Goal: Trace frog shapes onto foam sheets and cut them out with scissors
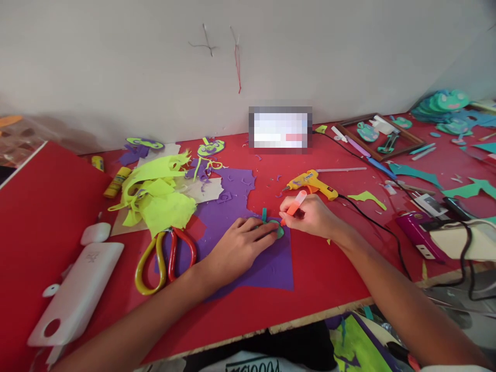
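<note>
Green foam cutout (276,227) lies on purple foam sheet (248,227), mostly hidden under the fingers, shape unclear. Left hand (238,248) presses flat on it, fingers spread. Right hand (312,216) is closed around an orange marker (294,205), tip at the cutout. One glue gun (310,183) just beyond right hand. One pair of scissors (165,258) left of left hand. Wooden frame (377,135) far right holds foam bits, uncountable.
</note>
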The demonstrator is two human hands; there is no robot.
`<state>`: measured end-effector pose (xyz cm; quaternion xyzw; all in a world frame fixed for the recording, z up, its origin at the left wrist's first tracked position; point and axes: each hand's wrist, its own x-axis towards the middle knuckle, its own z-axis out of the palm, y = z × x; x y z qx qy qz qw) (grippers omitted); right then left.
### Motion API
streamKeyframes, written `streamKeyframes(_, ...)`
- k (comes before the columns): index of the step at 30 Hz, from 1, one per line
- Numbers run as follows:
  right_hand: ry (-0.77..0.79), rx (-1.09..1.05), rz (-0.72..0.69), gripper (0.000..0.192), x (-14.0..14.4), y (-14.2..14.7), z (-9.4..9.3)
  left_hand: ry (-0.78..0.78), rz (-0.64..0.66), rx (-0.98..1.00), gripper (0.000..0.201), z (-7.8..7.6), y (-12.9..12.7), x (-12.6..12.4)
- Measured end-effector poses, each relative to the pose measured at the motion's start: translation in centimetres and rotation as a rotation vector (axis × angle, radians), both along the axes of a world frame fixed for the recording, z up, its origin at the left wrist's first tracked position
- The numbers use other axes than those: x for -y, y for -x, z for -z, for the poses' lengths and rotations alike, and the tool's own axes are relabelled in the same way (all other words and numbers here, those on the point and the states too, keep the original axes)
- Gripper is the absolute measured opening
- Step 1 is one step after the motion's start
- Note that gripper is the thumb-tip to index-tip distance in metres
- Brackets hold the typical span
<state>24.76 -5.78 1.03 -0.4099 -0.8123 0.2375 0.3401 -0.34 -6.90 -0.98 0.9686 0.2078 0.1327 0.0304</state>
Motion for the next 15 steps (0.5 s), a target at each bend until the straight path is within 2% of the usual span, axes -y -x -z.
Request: streamKeyframes(15,0.021,0.0,-0.018,0.012,0.26,-0.13,-0.02,0.016,-0.003,0.001,0.034,-0.23,0.01,0.07)
